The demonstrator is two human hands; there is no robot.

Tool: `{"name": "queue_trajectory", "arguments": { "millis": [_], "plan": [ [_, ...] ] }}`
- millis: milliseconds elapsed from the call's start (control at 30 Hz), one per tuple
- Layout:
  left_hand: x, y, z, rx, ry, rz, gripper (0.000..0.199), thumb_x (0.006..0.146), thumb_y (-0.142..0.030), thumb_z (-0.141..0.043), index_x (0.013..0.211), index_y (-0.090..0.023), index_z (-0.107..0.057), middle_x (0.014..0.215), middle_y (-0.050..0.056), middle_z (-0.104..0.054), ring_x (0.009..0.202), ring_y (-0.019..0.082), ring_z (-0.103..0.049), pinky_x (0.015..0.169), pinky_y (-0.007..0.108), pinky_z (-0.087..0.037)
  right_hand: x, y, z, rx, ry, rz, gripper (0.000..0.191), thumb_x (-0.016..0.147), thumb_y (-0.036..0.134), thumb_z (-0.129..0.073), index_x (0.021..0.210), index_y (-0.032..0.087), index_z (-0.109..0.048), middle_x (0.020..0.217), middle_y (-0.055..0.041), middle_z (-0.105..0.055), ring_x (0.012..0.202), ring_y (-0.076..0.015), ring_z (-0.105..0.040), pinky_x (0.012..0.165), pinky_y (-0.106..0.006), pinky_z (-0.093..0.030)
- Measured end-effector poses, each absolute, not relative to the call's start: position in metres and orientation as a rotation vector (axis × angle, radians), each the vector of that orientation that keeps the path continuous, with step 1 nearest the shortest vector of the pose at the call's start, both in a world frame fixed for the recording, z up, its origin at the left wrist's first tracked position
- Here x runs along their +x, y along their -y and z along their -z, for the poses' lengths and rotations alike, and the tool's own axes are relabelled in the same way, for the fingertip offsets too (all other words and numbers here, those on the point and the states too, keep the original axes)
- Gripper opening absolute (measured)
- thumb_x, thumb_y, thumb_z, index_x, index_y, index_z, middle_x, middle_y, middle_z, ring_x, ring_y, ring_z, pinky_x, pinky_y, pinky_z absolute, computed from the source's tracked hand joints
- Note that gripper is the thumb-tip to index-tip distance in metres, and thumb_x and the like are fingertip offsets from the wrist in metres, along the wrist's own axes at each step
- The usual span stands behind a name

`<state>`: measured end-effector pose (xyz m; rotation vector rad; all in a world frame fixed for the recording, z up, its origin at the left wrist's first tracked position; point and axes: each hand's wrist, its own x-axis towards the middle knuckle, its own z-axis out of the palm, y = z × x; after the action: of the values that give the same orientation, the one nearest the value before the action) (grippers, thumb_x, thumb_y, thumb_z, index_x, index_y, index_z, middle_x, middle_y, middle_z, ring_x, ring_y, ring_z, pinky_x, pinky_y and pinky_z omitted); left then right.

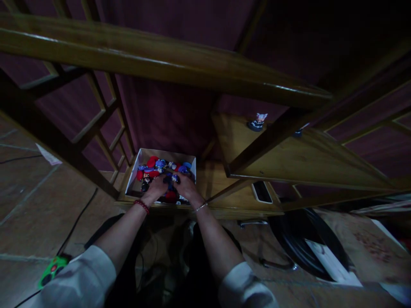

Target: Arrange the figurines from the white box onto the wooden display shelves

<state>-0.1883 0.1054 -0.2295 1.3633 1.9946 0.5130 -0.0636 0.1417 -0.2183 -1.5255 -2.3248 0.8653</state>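
L hand [156, 188] & R hand [186, 187] are in the box [167, 155], fingers bent over the toy figures [152, 162] inside it (can't tell if gripping), so light touch is best w/ pieces packed close.

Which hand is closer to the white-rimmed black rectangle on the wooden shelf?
Right. The right hand reaches into the open box, left of the black rectangle; the left hand is in that box too, farther left.

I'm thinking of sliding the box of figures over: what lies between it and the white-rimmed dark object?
In the head view, between the box and the white-rimmed dark object, the shelf looks bare, with a slanting wooden bar crossing that stretch.
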Motion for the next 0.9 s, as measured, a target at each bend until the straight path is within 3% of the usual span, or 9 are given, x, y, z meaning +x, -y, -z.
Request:
{"name": "queue_trajectory", "arguments": {
  "millis": [267, 500, 900],
  "plan": [
    [-0.192, -0.11, 0.237, 1.339, -1.939, -0.577, 0.039, 0.073, -0.009, -0.044, 0.109, -0.016, -0.056, 0.097, 0.009, -0.067, 0.081, 0.016, -0.063, 0.067, 0.022, -0.047, -0.07, -0.148, 0.223, -1.524, 2.351, -0.847, 0.034, 0.077, 0.019, -0.052, 0.11, 0.024, -0.055, 0.1, -0.0039, -0.065, 0.094, -0.0185, -0.059, 0.08, -0.028, -0.043],
    [-0.202, -0.107, 0.24, 1.175, -1.804, -0.706, 0.052, 0.071, -0.005, -0.042, 0.123, -0.013, -0.046, 0.105, 0.01, -0.064, 0.065, 0.012, -0.063, 0.055, 0.019, -0.046, -0.074, -0.15, 0.226, -1.563, 2.299, -0.904, 0.035, 0.078, 0.023, -0.051, 0.113, 0.022, -0.053, 0.099, -0.0045, -0.064, 0.09, -0.019, -0.059, 0.08, -0.029, -0.044],
    [-0.203, -0.103, 0.242, 1.113, -1.801, -0.822, 0.052, 0.068, -0.001, -0.044, 0.119, -0.01, -0.051, 0.103, 0.011, -0.064, 0.066, 0.011, -0.062, 0.058, 0.019, -0.047, -0.073, -0.145, 0.239, -1.503, 2.138, -1.019, 0.04, 0.076, 0.014, -0.05, 0.115, 0.02, -0.053, 0.09, -0.0031, -0.063, 0.081, -0.0147, -0.058, 0.08, -0.028, -0.044]
  ]
}}
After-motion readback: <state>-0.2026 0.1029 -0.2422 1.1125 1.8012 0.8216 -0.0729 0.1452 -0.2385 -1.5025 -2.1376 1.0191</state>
